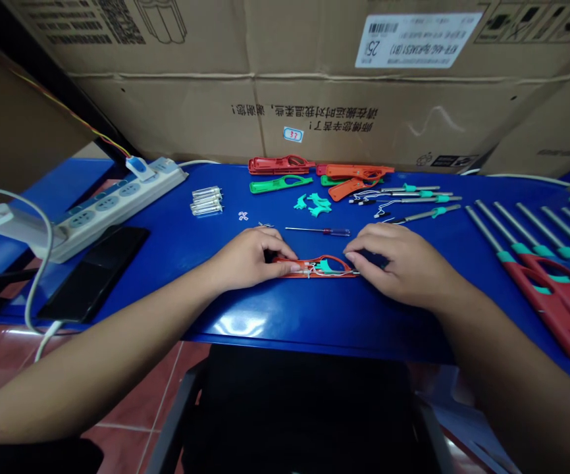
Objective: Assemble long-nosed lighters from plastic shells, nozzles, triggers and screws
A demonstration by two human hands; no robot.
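An orange lighter shell half [314,274] lies near the table's front edge, its open side up, with a teal trigger piece [326,266], white wires and small parts inside. My left hand [255,258] is closed on the shell's left end, thumb and fingers pressing it. At the right end, my right hand [388,260] pinches the metal rod [356,272] where it meets the shell. Behind them lies a screwdriver [334,232] with a purple handle.
Red shells [280,165], green shell [280,184], teal triggers [318,205], wired rods [423,199] and clear tubes [207,201] lie farther back. Finished-looking lighters [544,289] lie right. A power strip [112,202] and phone [95,273] are left; cardboard boxes [181,118] stand behind.
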